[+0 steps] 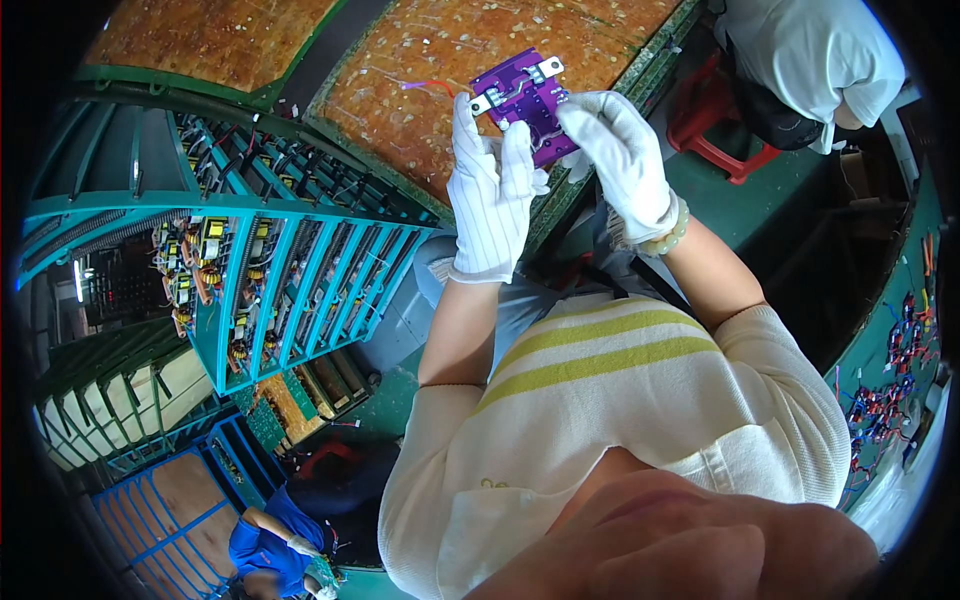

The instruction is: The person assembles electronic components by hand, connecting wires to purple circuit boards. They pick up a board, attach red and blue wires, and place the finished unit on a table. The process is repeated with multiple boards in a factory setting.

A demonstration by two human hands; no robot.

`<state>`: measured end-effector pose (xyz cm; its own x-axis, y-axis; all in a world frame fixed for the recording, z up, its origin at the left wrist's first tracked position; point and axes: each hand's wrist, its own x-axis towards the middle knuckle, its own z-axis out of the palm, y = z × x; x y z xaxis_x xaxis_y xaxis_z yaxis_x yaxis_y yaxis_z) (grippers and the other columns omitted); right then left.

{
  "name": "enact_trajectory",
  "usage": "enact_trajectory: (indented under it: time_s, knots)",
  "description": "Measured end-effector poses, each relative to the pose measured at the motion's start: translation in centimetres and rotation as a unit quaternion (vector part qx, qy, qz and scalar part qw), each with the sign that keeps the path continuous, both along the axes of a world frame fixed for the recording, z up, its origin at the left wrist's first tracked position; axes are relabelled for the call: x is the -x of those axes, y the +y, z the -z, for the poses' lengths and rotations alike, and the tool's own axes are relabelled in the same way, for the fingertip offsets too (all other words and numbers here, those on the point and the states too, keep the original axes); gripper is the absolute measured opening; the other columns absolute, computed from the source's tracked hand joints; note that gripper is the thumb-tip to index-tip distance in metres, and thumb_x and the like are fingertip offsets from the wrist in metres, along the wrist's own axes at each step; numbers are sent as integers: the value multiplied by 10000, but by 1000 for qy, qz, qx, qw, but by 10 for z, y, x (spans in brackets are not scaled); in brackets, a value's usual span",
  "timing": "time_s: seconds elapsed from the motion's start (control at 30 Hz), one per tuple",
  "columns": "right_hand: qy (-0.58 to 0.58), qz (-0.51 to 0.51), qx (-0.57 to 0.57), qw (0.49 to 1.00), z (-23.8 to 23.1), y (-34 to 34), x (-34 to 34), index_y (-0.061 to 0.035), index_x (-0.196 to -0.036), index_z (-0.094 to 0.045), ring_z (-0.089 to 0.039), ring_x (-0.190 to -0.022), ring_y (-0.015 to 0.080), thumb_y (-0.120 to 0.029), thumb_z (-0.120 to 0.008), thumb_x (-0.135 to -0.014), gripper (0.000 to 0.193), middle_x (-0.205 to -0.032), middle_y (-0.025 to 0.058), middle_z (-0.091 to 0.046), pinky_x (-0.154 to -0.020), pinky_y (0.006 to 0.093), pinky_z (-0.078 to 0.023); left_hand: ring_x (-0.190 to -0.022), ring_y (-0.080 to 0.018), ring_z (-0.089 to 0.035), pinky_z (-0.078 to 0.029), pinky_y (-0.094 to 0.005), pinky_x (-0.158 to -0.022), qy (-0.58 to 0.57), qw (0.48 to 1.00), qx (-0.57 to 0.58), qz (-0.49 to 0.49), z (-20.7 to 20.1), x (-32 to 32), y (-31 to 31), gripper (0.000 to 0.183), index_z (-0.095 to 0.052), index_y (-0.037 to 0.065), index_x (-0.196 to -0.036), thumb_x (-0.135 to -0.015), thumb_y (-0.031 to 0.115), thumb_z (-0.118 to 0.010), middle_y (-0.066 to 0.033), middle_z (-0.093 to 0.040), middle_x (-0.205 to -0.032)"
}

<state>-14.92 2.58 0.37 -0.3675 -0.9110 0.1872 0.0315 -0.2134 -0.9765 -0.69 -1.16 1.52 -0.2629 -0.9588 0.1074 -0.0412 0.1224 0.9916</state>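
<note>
Both my hands wear white gloves. In front of me they hold up a purple circuit board [540, 112] above the edge of a brown worktop. My left hand [492, 190] grips the board's left side between thumb and fingers. My right hand [618, 150] is at its right edge, fingers bent and pressed together on the board. Two silver metal tabs with holes stick out at the board's corners, one of them a metal tab [549, 67] at the top. A thin red wire [430, 84] runs off to the left from near my left fingertips.
The worn worktop [400, 120] has a green rim. A teal rack [290, 215] full of circuit boards stands to the left. A person in white sits by a red stool [705, 125] at upper right. Another in blue [270, 545] works at lower left. Small wired parts [890, 390] lie far right.
</note>
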Motion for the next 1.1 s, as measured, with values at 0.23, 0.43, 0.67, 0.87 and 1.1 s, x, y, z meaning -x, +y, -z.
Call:
enact_trajectory:
  time_s: [0.23, 0.43, 0.67, 0.87, 1.1]
  knots:
    - [-219, -82, -16, 972, 2, -1, 9, 34, -1047, -596, -639, -595, 162, -196, -560, -959, 249, -821, 88, -653, -497, 272, -540, -905, -142, -643, -554, -269, -728, 41, 995, 86, 10, -4, -6, -1, 513, -287, 33, -1465, -1022, 253, -426, -120, -556, -1217]
    - [-238, -125, 40, 962, 7, 2, 9, 38, -1053, -589, -655, -614, 180, -158, -533, -963, 223, -841, 95, -655, -507, 284, -554, -1075, -131, -579, -496, -282, -885, 58, 990, 127, -22, 3, -6, 3, 507, -299, 16, -1463, -1032, 257, -410, -107, -453, -1379]
    - [-261, -124, 38, 957, 3, 0, 5, 29, -1048, -589, -668, -678, 183, -179, -545, -959, 231, -853, 99, -657, -536, 291, -562, -1125, -185, -564, -484, -304, -922, 28, 980, 192, -42, 2, -8, 2, 483, -336, 11, -1445, -1022, 227, -425, -122, -466, -1376]
    - [-132, -196, -11, 972, -5, -1, 21, 0, -1130, -603, -662, -714, 156, -212, -576, -958, 274, -856, 55, -663, -568, 261, -550, -1089, -259, -620, -599, -345, -748, 199, 980, 5, -2, 0, -4, -4, 456, -346, 47, -1422, -1019, 244, -428, -144, -501, -1331]
    - [381, -9, 175, 908, 9, -4, 42, -12, -1434, -338, -404, -1313, 345, -269, -877, -582, 1041, -1409, 219, -414, -1090, 416, -325, -848, -234, -684, -594, -333, -584, 305, 941, -107, 104, 1, 0, -2, 433, -410, 74, -1382, -1015, 303, -428, -138, -596, -1186]
